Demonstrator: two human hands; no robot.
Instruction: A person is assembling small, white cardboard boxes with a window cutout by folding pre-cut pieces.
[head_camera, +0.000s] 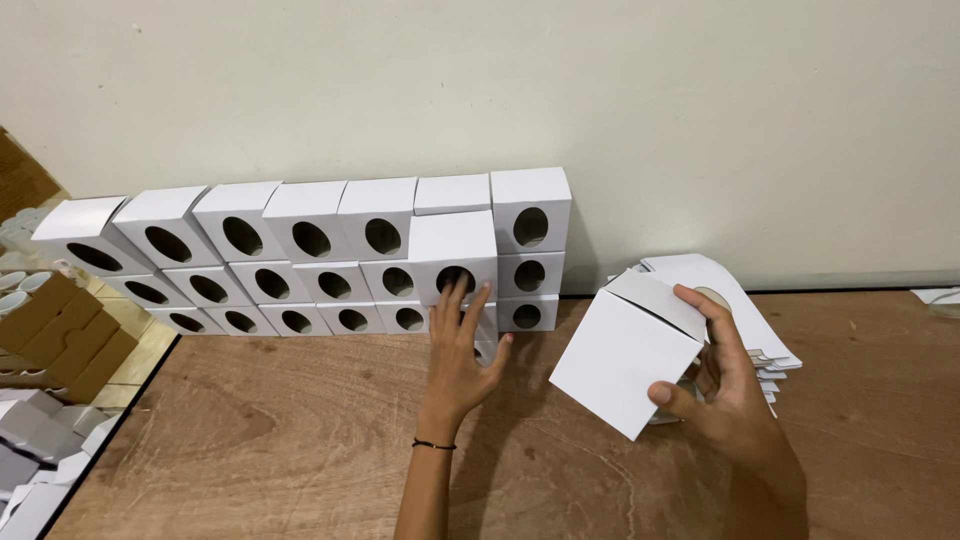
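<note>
Left grip (462, 345) spread flat, fingertips pressing a box (455, 255) in the stack (300, 260) against the wall, centre of frame. Right grip (725, 385) clasping a folded white box (625, 360), thumb under, fingers over its top flap, right of centre above the table (260, 440). Held box tilted, lying right of the stack's open end, nearer the right grip. Flat blanks (735, 285) piled behind.
</note>
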